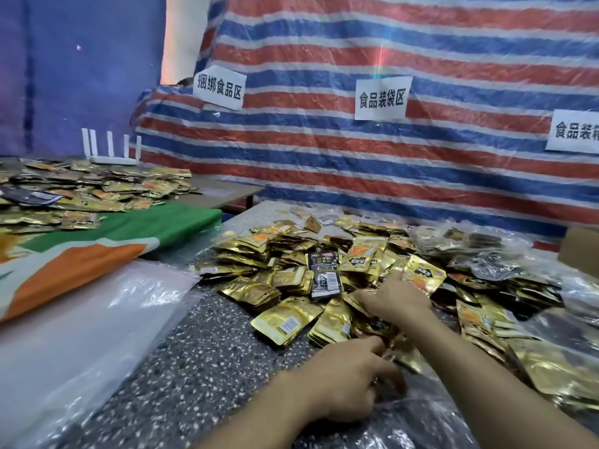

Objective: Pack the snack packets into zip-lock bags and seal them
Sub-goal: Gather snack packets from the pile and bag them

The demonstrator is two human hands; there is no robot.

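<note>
A heap of gold snack packets [291,273] covers the middle and right of the speckled table [194,345], with a few black packets [325,280] mixed in. My right hand [397,294] reaches into the heap and pinches a gold packet with an orange label [424,275], lifted at an angle. Nearer to me, my left hand [350,380] curls its fingers on gold packets [402,354] at the heap's near edge. A stack of clear zip-lock bags [81,335] lies flat at the left.
A green and orange cloth [107,241] lies at the left with another spread of packets [81,192] behind it. Filled clear bags [486,251] sit at the right by a cardboard box [580,251]. A striped tarp [389,157] with paper signs hangs behind.
</note>
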